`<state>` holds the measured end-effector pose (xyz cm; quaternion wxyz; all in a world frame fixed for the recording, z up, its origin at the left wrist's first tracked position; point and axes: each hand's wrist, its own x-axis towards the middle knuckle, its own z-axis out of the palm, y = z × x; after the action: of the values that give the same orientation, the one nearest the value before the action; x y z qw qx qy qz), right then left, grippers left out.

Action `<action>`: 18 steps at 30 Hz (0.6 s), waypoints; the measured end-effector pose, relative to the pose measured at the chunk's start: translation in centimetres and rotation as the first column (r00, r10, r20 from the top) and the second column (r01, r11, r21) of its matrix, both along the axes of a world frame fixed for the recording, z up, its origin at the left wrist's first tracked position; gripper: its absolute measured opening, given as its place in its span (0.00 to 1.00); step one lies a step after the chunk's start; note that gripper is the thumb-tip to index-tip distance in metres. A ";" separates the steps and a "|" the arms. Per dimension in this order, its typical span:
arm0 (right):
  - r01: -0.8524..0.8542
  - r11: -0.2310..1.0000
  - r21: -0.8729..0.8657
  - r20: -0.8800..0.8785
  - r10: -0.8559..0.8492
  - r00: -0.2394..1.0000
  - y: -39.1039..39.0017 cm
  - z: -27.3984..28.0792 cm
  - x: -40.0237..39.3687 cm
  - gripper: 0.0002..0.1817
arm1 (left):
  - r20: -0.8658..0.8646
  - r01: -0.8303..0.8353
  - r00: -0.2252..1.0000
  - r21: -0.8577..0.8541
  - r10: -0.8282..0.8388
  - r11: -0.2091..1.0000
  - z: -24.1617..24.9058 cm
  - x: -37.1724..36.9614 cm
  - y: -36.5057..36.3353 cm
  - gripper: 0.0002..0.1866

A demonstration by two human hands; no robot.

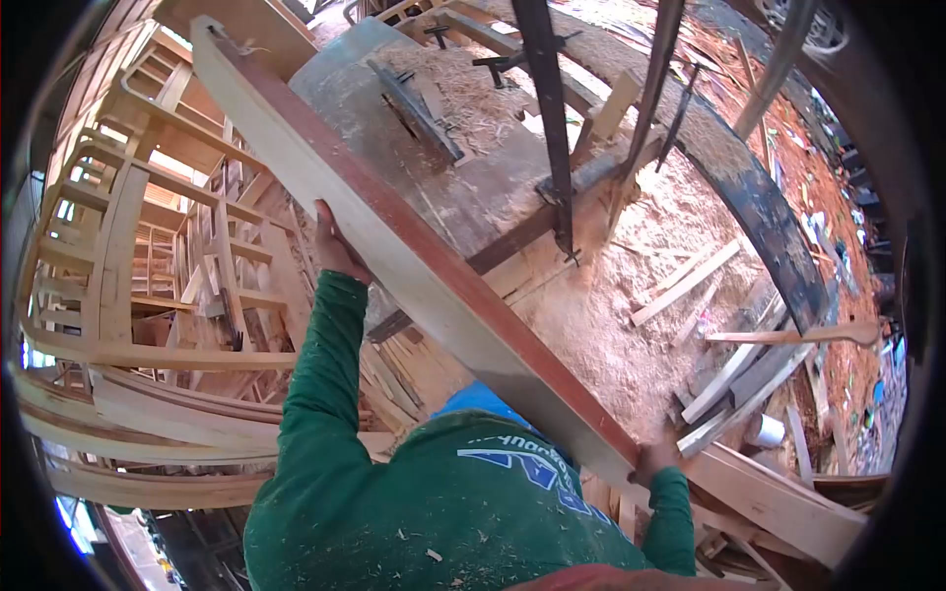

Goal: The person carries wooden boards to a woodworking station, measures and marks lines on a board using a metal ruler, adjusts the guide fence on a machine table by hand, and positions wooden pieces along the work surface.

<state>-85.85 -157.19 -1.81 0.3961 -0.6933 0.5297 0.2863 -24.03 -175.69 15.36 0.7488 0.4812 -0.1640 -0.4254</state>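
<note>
A long wooden plank [394, 222], pale on its broad face and reddish brown along its edge, slants across the view in front of my body. My left hand [340, 248] is closed around its lower side near the middle, thumb up against the pale face. At the near right end, my right hand [655, 461] grips the plank's end corner. The far end reaches over the workbench [335, 74] at the upper left. Both green sleeves carry bits of wood shavings.
Shavings, a long dark block with metal fittings [416, 110] and bar clamps [554, 128] occupy the bench. Slatted wooden frames [128, 246] stand at left. Sawdust [611, 345], scrap strips [690, 281] and a white cylinder [767, 430] lie on the right. Boards [778, 502] lie near my right hand.
</note>
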 end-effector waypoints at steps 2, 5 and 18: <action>0.014 0.999 0.031 0.019 -0.014 1.000 0.1 1.1 -0.3 0.33 | -0.084 0.024 0.996 0.064 -0.018 0.998 -0.8 0.6 -0.3 0.41; 0.242 0.962 0.124 0.099 -0.255 0.962 1.0 3.8 -0.5 0.36 | -0.126 0.110 0.987 0.113 -0.096 0.987 -3.2 0.7 0.1 0.40; 0.603 0.795 -0.065 0.070 -0.599 0.797 7.0 -1.2 -3.7 0.40 | -0.539 0.622 0.720 0.222 -0.437 0.751 -25.0 7.0 0.2 0.27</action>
<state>-89.57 -150.19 -2.99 0.4492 -0.5116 0.7245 0.1074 -17.07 -175.48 -9.60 0.4971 0.4370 -0.0302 -0.7490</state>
